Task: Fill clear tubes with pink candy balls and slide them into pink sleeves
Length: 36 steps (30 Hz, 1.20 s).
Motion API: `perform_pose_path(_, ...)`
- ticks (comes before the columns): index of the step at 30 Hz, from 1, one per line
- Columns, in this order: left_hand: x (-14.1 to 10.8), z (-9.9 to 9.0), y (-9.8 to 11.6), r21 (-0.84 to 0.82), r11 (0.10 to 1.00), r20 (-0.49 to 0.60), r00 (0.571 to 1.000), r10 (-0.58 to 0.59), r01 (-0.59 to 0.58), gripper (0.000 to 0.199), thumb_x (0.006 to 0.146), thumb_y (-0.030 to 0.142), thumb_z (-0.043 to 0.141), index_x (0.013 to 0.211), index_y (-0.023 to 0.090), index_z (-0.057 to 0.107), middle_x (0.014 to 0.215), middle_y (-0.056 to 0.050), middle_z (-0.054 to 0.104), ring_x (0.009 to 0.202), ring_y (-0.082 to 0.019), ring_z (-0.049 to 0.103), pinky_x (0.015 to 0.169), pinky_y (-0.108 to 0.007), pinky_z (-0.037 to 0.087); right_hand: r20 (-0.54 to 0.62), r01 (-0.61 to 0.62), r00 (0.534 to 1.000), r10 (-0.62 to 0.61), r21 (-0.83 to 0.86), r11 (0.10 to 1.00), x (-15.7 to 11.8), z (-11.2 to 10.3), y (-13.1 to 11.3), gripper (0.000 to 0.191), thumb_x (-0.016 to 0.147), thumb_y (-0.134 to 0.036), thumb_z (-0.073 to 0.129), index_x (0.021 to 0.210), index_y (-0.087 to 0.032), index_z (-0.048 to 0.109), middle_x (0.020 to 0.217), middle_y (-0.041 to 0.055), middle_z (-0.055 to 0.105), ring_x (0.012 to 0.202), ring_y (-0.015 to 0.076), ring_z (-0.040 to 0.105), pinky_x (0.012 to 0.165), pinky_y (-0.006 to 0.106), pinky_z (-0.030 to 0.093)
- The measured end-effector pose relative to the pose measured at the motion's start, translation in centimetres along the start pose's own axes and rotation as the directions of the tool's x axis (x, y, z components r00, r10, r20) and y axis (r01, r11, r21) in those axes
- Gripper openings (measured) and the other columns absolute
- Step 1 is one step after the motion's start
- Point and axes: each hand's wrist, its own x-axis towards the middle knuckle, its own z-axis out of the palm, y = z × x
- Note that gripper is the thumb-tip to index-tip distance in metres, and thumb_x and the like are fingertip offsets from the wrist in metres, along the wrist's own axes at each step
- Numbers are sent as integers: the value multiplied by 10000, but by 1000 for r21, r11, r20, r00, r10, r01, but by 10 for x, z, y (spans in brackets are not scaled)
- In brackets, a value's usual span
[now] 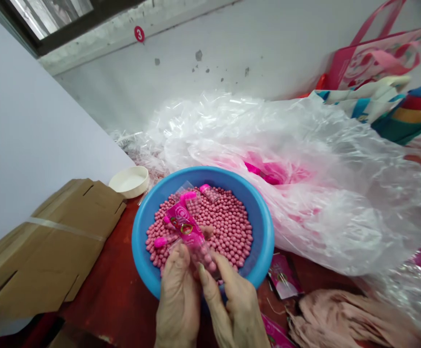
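Over the near side of a blue basin, both my hands hold one small clear packet with a pink printed label and several pink balls at its lower end. The thumb and fingers of my left hand close on the packet's left side. My right hand pinches its lower right end, by the balls. Pink round balls fill much of the basin. On them lie small clear containers with bright pink caps, one cap at the left and another container at the back.
A large clear plastic bag with pink things inside spreads right of the basin. Flattened cardboard and a white round dish lie left. Pink printed cards and a beige cloth sit at the right front. Bags stand by the wall.
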Motion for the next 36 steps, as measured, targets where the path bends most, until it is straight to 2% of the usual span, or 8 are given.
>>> perform_pose_path(5, -1, 1, 4, 65, 998, 53, 998, -31, 28, 260, 665, 310, 763, 867, 157, 706, 834, -48, 728, 765, -192, 675, 713, -281, 552, -92, 81, 992, -89, -81, 993, -7, 1, 1, 264, 915, -214, 437, 1167, -263, 501, 1035, 25, 666, 925, 163, 641, 809, 243, 488)
perform_pose_path(9, -2, 4, 3, 90, 995, 141, 988, -66, 54, 187, 710, 265, 727, 855, 147, 719, 930, -78, 721, 834, -206, 673, 747, -279, 546, -129, 153, 974, -187, -233, 960, -9, -2, 4, 342, 943, -248, 379, 1270, -183, 456, 1133, 92, 647, 1016, 192, 627, 878, 270, 489)
perform_pose_path(17, -16, 4, -11, 78, 996, 127, 991, -49, 40, 153, 743, 307, 687, 789, 172, 744, 872, -73, 717, 882, -227, 657, 842, -327, 512, -47, 264, 951, -305, -386, 884, -7, -12, 0, 354, 941, -195, 340, 1249, -70, 460, 1164, 181, 642, 1086, 241, 615, 855, 281, 535)
perform_pose_path(22, -15, -5, -10, 108, 988, 84, 989, -118, 109, 235, 744, 375, 678, 847, 174, 743, 841, -85, 723, 818, -226, 671, 810, -349, 526, 102, 397, 916, -389, -379, 836, 0, -23, 1, 322, 920, -156, 398, 1194, -19, 496, 1109, 197, 659, 1052, 233, 628, 850, 275, 539)
perform_pose_path(25, -13, -1, -6, 152, 988, -2, 999, 33, -32, 231, 712, 341, 719, 876, 180, 732, 794, -66, 732, 736, -193, 675, 763, -328, 544, 60, 466, 872, -485, -401, 789, 5, -28, 4, 306, 896, -122, 468, 1184, -27, 509, 947, 149, 691, 850, 202, 655, 803, 312, 540)
perform_pose_path(29, -13, 8, -1, 227, 931, -110, 942, 317, -287, 209, 588, 233, 818, 765, 180, 721, 728, -21, 744, 619, -122, 660, 663, -227, 554, 70, 398, 896, -439, -566, 722, 6, -28, 4, 342, 909, -179, 469, 1223, -56, 525, 735, 84, 618, 645, 183, 550, 633, 348, 508)
perform_pose_path(33, -12, 12, 3, 248, 922, -140, 931, 337, -297, 256, 530, 278, 845, 698, 141, 709, 681, -44, 745, 576, -122, 657, 568, -187, 547, 101, 405, 890, -445, -624, 668, 7, -29, 1, 352, 900, -187, 492, 1232, -82, 549, 710, 71, 558, 634, 181, 504, 586, 337, 476)
perform_pose_path(36, -12, 13, 4, 213, 947, -183, 942, 281, -240, 246, 533, 247, 843, 681, 131, 685, 649, -50, 732, 549, -124, 647, 538, -200, 541, 92, 397, 902, -421, -560, 727, 7, -29, 1, 421, 928, -249, 453, 1321, -97, 470, 795, 91, 590, 704, 192, 553, 633, 334, 511)
